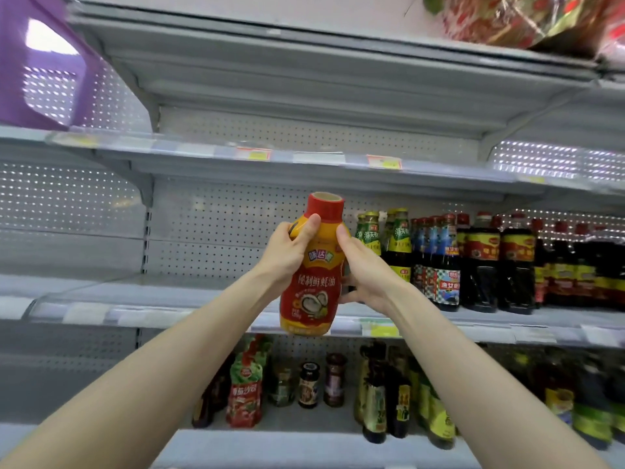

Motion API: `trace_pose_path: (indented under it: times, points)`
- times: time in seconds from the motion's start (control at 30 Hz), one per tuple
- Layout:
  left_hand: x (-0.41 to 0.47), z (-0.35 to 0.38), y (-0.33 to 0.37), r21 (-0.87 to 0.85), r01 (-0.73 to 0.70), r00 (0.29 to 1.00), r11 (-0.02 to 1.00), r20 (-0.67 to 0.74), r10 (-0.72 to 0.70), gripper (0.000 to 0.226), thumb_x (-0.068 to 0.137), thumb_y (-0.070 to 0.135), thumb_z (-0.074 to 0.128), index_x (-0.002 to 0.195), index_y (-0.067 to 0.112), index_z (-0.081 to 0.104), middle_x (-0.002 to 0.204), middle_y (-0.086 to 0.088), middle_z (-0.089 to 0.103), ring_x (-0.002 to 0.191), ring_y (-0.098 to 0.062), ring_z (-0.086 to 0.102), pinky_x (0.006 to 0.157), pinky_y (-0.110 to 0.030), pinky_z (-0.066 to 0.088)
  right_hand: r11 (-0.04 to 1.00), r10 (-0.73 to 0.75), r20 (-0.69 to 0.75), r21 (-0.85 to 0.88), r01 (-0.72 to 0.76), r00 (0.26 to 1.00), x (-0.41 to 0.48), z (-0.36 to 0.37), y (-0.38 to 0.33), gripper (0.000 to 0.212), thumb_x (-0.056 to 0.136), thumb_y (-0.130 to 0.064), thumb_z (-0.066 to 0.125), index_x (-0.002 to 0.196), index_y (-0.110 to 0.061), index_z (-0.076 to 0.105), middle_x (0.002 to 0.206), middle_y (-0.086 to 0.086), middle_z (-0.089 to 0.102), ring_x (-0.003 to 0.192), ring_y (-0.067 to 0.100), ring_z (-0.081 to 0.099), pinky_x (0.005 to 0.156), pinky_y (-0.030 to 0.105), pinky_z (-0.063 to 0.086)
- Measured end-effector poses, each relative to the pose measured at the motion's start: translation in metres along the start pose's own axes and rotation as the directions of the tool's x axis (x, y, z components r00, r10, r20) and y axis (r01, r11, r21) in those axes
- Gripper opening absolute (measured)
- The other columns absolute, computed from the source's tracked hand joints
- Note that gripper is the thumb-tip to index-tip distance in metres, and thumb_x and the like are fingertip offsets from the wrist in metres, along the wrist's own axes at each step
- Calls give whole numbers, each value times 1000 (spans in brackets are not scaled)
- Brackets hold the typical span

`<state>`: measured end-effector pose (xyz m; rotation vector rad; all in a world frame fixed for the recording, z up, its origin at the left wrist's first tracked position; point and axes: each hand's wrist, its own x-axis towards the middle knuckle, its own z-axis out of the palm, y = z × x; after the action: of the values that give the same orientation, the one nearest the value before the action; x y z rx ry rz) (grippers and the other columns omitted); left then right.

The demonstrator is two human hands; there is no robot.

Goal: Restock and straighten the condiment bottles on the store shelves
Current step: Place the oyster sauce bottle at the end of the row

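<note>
Grip from both sides on one orange-and-red sauce bottle (pixel 309 282): left hand (pixel 291 255) curled round the shoulder just under the red cap (pixel 325 206), thumb lying up the front; right hand (pixel 363 272) closed on the opposite flank, thumb at the shoulder, fingers reaching round the back lower down. Stands nearly upright between the palms, long axis vertical, cap end up and leaning a touch toward the right hand, base down, printed label turned toward the camera. Hangs in front of the middle shelf (pixel 135 299), base level with that shelf's front rail (pixel 378 328); cannot tell whether touching the rail. Behind and to the left of the grip, bare shelf board and perforated back panel (pixel 216 228). Just beyond the right hand, green-labelled bottles (pixel 399 238) upright in a row, then blue-labelled bottles (pixel 443 262), then dark sauce bottles (pixel 480 262) with red caps running off further right, crowding that side of the shelf. Below the grip, on the lower shelf, red pouches (pixel 245 390), small jars (pixel 308 384) and taller dark bottles (pixel 375 401). Above the grip, an upper shelf (pixel 304 157) with price tags on its edge; up and far left, a purple basket (pixel 40 69); up and far right, red wrapped packs (pixel 507 18), blurred.
</note>
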<state>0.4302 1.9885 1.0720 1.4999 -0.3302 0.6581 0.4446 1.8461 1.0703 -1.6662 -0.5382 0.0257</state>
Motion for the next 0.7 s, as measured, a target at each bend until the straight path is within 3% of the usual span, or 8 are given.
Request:
trace_pose_path:
  times: [0.2, 0.3, 0.37, 0.47, 0.63, 0.7]
  points:
    - [49, 2, -15, -46, -38, 999, 998, 34, 40, 87, 68, 68, 69, 118, -2, 54, 106, -18, 70, 94, -27, 71, 86, -42, 57, 994, -95, -52, 47, 97, 994, 45, -7, 7, 52, 93, -60, 41, 137, -32, 41, 108, -14, 58, 98, 16, 55, 91, 62, 44]
    - [71, 10, -26, -75, -43, 998, 996, 39, 46, 64, 82, 53, 64, 114, -2, 54, 104, -19, 69, 91, -27, 70, 83, -38, 57, 993, -109, -76, 40, 112, 991, 65, -15, 7, 47, 94, -57, 42, 133, -30, 44, 103, -17, 58, 95, 13, 55, 89, 62, 43]
    - [85, 15, -33, -83, -40, 999, 996, 29, 42, 59, 83, 50, 61, 116, 1, 52, 105, -17, 68, 92, -25, 69, 83, -37, 57, 992, -117, -103, 26, 120, 988, 79, -22, 8, 44, 94, -57, 42, 129, -30, 46, 104, -15, 58, 98, 16, 55, 90, 63, 45]
    - [104, 22, -41, -90, -50, 998, 995, 38, 54, 71, 74, 57, 62, 118, 2, 51, 108, -17, 68, 95, -26, 69, 86, -40, 56, 991, -136, -127, -19, 135, 982, 97, -30, 8, 44, 94, -57, 42, 129, -30, 45, 104, -14, 58, 94, 14, 55, 84, 60, 48]
    - [129, 38, -72, -63, -28, 1000, 998, 3, 28, 50, 88, 47, 60, 113, 4, 54, 102, -14, 70, 89, -22, 70, 80, -34, 57, 993, -109, -111, -55, 103, 988, 124, -51, 25, 47, 94, -58, 42, 131, -29, 44, 112, -8, 58, 102, 19, 54, 79, 57, 50]
    - [137, 44, -80, -56, -26, 1000, 998, -17, 25, 44, 89, 46, 59, 108, 5, 56, 97, -12, 71, 85, -19, 71, 75, -31, 57, 993, -100, -101, -78, 93, 990, 135, -59, 30, 52, 93, -60, 41, 134, -28, 44, 124, -4, 58, 106, 21, 54, 80, 58, 50]
